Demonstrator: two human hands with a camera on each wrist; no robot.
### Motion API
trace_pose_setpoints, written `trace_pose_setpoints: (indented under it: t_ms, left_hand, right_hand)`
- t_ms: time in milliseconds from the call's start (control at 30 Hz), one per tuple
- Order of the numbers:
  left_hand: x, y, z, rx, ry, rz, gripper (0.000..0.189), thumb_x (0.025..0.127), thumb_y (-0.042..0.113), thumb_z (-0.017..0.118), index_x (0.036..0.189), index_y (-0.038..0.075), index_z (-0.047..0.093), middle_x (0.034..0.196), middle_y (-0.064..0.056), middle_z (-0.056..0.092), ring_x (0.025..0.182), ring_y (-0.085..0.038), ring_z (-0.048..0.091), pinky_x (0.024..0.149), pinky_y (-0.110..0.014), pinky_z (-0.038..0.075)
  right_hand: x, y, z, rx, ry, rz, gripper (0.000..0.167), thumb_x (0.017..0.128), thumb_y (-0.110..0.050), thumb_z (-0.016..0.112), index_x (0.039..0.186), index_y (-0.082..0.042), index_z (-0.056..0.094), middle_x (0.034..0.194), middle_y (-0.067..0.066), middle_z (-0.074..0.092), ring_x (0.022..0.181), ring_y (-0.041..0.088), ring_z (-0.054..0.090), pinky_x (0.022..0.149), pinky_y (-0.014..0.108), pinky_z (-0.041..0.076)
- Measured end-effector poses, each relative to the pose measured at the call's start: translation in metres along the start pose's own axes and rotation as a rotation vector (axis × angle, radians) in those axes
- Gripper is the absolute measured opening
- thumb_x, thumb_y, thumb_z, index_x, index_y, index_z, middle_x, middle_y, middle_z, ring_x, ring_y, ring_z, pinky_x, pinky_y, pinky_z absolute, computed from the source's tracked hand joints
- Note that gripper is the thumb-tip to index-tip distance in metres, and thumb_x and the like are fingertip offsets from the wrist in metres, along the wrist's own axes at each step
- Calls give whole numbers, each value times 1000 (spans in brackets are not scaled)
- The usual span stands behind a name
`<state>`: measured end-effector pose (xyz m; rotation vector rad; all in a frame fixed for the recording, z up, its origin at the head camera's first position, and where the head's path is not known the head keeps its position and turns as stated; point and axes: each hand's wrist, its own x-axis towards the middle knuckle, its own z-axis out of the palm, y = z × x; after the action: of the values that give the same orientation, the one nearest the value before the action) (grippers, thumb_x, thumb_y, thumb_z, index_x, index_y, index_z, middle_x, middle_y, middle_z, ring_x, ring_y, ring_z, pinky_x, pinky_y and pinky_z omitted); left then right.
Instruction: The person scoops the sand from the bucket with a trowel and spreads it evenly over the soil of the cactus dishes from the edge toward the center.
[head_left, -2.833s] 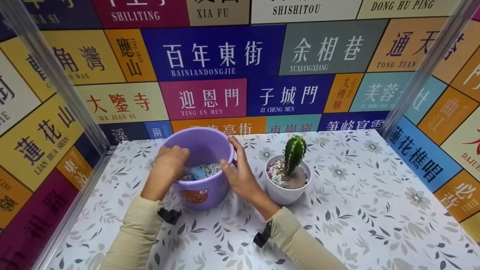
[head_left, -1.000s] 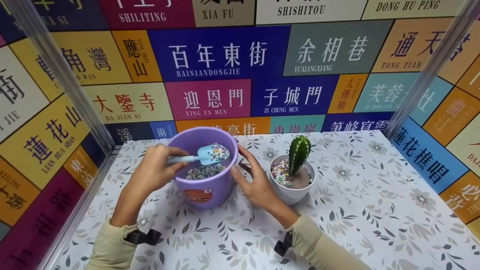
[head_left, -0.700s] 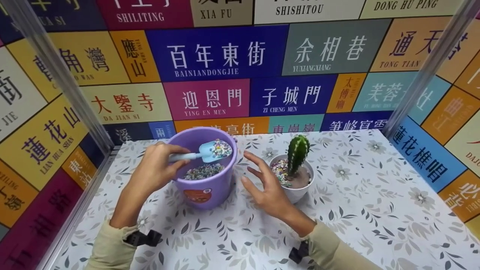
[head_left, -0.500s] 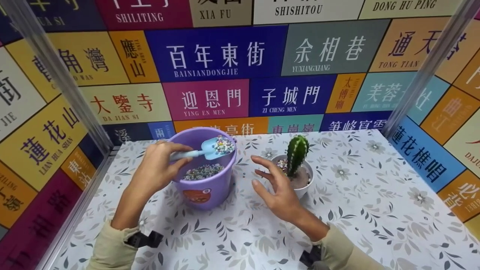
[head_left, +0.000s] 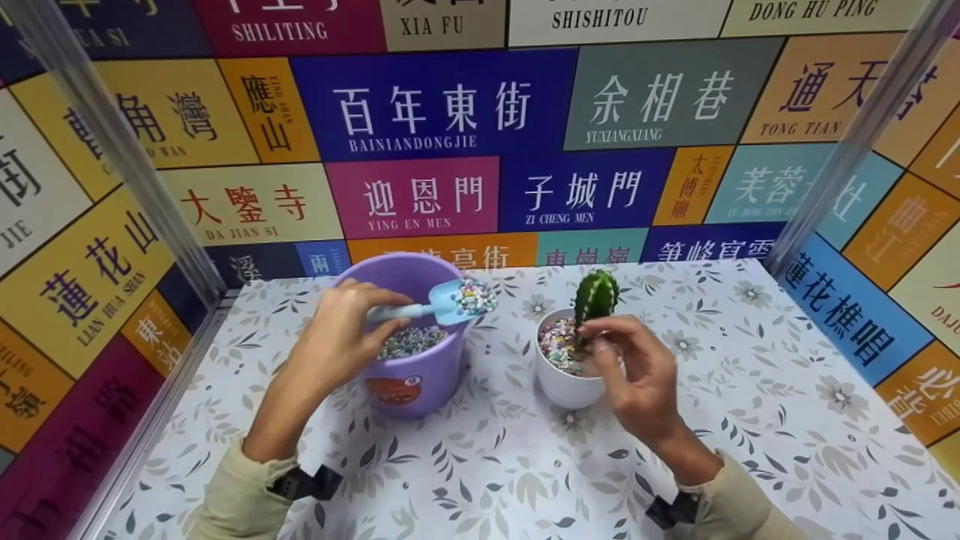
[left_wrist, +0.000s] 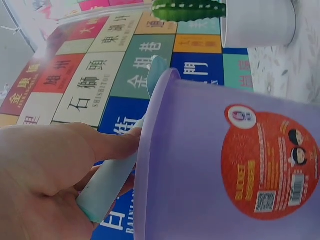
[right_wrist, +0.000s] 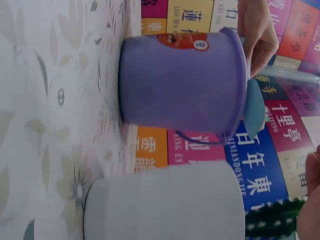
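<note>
My left hand (head_left: 337, 330) grips the handle of a light blue toy shovel (head_left: 444, 301), heaped with small multicoloured pebbles (head_left: 478, 297), over the right rim of a purple bucket (head_left: 420, 386). More pebbles (head_left: 411, 342) lie inside the bucket. In the left wrist view the thumb presses along the shovel handle (left_wrist: 106, 187). My right hand (head_left: 641, 379) is at a green cactus (head_left: 598, 294) in a white pot (head_left: 570, 386); its bent fingers overlap the cactus base, and whether they touch it is unclear. Pebbles cover the pot's left part, with a bare patch partly hidden by this hand.
The table (head_left: 480, 480) has a white floral cover with a few stray pebbles on it. Sign-printed walls (head_left: 435, 105) stand behind and at both sides, with metal posts (head_left: 135, 150) at the corners. The bucket's handle (right_wrist: 200, 139) hangs on its pot-facing side.
The shovel came up from the bucket loaded with pebbles and moved right, past the rim. My right hand let go of the bucket's rim and moved right to the cactus.
</note>
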<state>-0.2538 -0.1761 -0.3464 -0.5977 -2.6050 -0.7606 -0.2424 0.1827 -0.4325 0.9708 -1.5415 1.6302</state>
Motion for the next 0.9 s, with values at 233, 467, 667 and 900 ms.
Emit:
trace_pose_setpoints:
  t_ms: [233, 467, 667, 900]
  left_hand:
    - [3, 8, 11, -5, 7, 60, 23, 88, 12, 89, 110, 7, 85, 104, -12, 83, 98, -35, 69, 92, -50, 52]
    - [7, 20, 19, -9, -15, 103, 21, 88, 11, 88, 109, 7, 85, 103, -12, 82, 99, -33, 71, 94, -51, 53]
    - [10, 30, 28, -11, -23, 136, 19, 90, 13, 88, 108, 7, 86, 102, -11, 78, 99, -31, 70, 91, -50, 55]
    - [13, 39, 38, 10, -5, 175, 18, 88, 10, 88, 106, 7, 86, 100, -11, 76, 99, -32, 66, 88, -52, 51]
  right_hand:
    - [0, 10, -28, -73, 153, -9, 16, 94, 17, 49, 101, 23, 62, 97, 16, 70, 87, 17, 68, 79, 23, 55]
    - [-5, 28, -54, -233, 165, 131, 20, 100, 0, 52, 110, 16, 60, 106, 6, 66, 91, 15, 60, 83, 23, 47]
    - [-12, 49, -73, -276, -17, 369, 51, 99, -7, 60, 148, 3, 51, 146, 13, 56, 135, 24, 51, 106, 26, 42]
    - [-24, 64, -83, -282, -262, 571, 93, 92, -13, 77, 171, -14, 26, 173, 13, 33, 160, 32, 31, 127, 49, 28]
